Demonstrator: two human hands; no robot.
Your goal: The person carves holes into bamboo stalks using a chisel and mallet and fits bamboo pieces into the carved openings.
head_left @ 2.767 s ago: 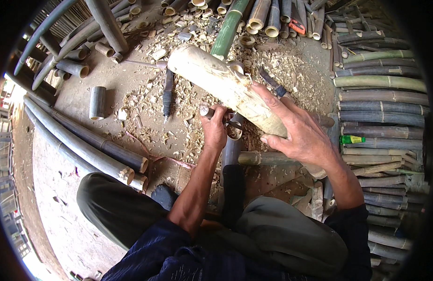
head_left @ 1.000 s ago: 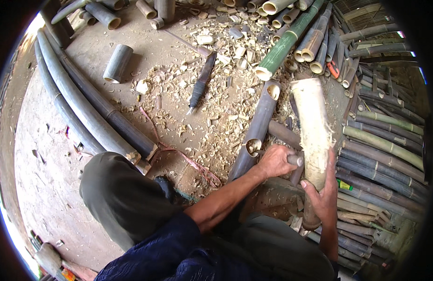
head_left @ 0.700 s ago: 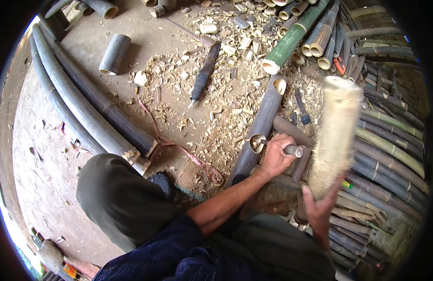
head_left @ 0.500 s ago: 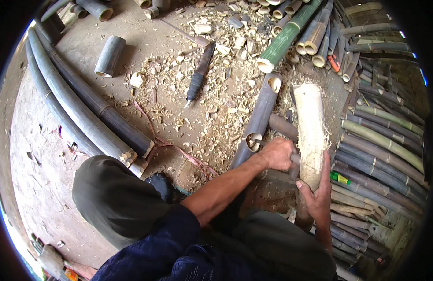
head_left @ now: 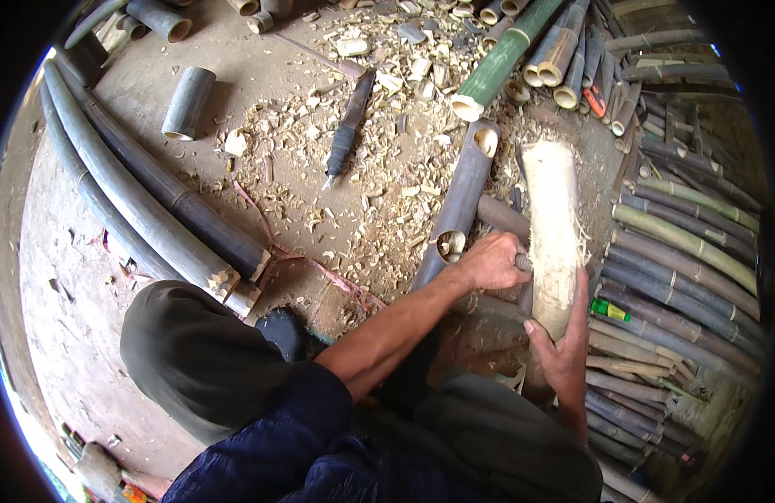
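Note:
My left hand (head_left: 493, 261) is closed around a tool handle, whose rounded grey-brown end (head_left: 523, 262) shows past the fist; the tool's working part is hidden. Just left of the fist lies a dark bamboo pole (head_left: 458, 205) with openings cut in its side, the nearer one (head_left: 450, 244) with pale bits inside. On the right, my right hand (head_left: 562, 352) grips a thick pale wooden club (head_left: 553, 218) from below, thumb on one side and fingers along the other. The club's surface is battered and frayed, and its upper end stands close to the handle end.
Wood chips (head_left: 396, 176) litter the ground around a dark-handled knife (head_left: 347, 134). A green bamboo pole (head_left: 505, 59) lies beyond. Long bamboo poles (head_left: 144, 176) lie at left, near a short bamboo piece (head_left: 189, 102). Stacked bamboo (head_left: 681, 268) fills the right side.
The left hand and handle end have shifted slightly away from me, and the dark part at the pole's nearer opening no longer shows. The right hand still grips the club; the whole view has moved slightly.

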